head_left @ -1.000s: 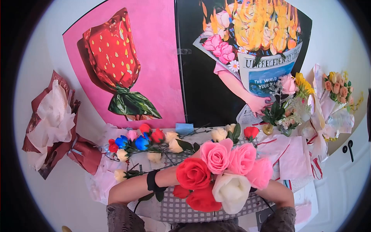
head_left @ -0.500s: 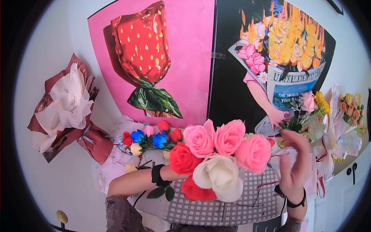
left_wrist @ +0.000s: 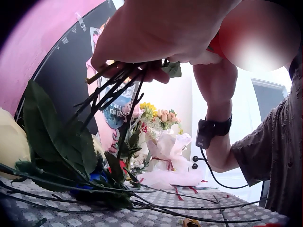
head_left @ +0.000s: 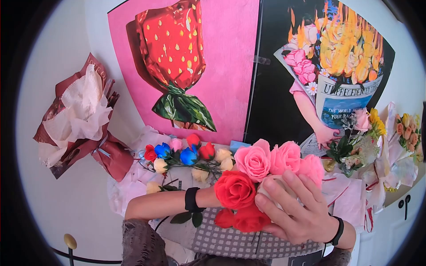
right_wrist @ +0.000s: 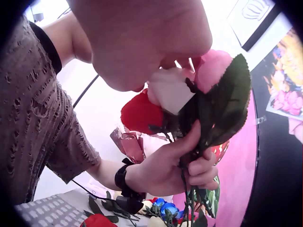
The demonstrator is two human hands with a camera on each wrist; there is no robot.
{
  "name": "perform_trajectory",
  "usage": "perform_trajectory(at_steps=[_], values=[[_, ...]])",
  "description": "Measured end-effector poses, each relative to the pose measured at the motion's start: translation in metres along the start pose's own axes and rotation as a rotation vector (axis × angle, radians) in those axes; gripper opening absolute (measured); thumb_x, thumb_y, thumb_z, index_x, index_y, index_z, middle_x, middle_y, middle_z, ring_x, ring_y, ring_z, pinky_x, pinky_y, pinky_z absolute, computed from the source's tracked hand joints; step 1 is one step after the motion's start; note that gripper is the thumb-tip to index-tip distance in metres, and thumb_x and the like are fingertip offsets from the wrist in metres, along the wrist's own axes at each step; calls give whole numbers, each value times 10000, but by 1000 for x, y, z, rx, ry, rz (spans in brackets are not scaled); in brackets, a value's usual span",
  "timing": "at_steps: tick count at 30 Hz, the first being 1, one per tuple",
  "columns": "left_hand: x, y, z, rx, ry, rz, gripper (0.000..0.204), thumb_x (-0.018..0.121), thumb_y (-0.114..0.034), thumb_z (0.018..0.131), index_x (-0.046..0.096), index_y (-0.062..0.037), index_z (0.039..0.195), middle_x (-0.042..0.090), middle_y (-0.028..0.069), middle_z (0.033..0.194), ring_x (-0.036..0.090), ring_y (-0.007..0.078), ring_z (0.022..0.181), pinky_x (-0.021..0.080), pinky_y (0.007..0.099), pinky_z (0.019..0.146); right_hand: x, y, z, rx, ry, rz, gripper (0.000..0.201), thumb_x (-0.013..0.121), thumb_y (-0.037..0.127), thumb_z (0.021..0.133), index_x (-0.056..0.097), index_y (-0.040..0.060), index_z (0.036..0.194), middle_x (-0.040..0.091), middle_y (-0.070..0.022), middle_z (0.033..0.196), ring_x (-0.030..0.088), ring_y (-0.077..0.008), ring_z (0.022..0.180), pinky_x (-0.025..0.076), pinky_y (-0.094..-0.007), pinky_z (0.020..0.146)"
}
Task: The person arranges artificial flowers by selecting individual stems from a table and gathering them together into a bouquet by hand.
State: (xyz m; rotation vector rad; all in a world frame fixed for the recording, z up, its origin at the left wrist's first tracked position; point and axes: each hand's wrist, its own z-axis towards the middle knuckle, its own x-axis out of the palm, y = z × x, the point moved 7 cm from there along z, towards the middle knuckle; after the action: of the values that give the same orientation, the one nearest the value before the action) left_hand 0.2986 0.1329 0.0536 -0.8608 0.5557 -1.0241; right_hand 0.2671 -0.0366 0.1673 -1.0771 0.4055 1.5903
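While holding the bunched stems (left_wrist: pixel 110 97) with the curled fingers of the left hand (right_wrist: pixel 161 172), also touching the white rose (right_wrist: pixel 171 90) from above with the right hand (head_left: pixel 299 217), fingers extended and rather close together. Nearer to the right fingers than to the left ones for this rose — directly under them, with the red roses (head_left: pixel 235 189) to their left and the pink roses (head_left: pixel 253 160) just beyond. For the stems, roughly upright in long axis, passing through the left grip and coming out below it. Far beyond the left fingers, to their left, burgundy wrapping paper (head_left: pixel 117 159) with pale tissue (head_left: pixel 80 111) inside. Beyond the right fingers, a small gold-coloured vessel (head_left: pixel 329 165) — not possible to tell what is in it
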Motion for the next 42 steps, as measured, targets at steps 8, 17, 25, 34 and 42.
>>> perform_trajectory(at_steps=[8, 17, 25, 34, 42], values=[[-26, -10, -28, -3, -44, -17, 480, 701, -207, 761, 520, 0, 1154, 598, 160, 1163, 617, 255, 898, 511, 370, 780, -26, -23, -17, -12, -343, 259, 395, 678, 250, 782, 644, 125, 1155, 621, -128, 1201, 582, -308, 1072, 472, -393, 880], [-21, -11, -38, -18, -97, -11, 474, 692, -204, 768, 517, 0, 1159, 598, 158, 1163, 617, 251, 894, 510, 366, 780, -29, -7, 7, 140, -261, 182, 398, 716, 160, 569, 664, 128, 962, 600, -66, 1033, 547, -258, 844, 428, -363, 701], [-24, -12, -52, -37, -139, -4, 469, 684, -201, 775, 514, 0, 1163, 598, 156, 1163, 616, 247, 891, 509, 363, 780, -33, -9, 16, -73, -97, 397, 333, 714, 156, 577, 676, 114, 906, 654, 8, 823, 542, -206, 744, 385, -332, 626], [-25, -10, -62, -65, -178, -20, 464, 675, -198, 782, 512, -1, 1168, 598, 154, 1163, 616, 243, 888, 507, 359, 780, -32, -18, 37, 125, -13, 336, 316, 776, 113, 615, 650, 55, 899, 522, 25, 604, 472, -162, 566, 354, -321, 573], [-20, -6, -64, -82, -201, -41, 459, 667, -195, 788, 509, -1, 1172, 598, 152, 1163, 615, 239, 885, 506, 355, 780, -26, -23, 39, 292, 47, 211, 256, 745, 101, 609, 621, 46, 827, 542, -45, 649, 531, -226, 615, 413, -347, 587]])
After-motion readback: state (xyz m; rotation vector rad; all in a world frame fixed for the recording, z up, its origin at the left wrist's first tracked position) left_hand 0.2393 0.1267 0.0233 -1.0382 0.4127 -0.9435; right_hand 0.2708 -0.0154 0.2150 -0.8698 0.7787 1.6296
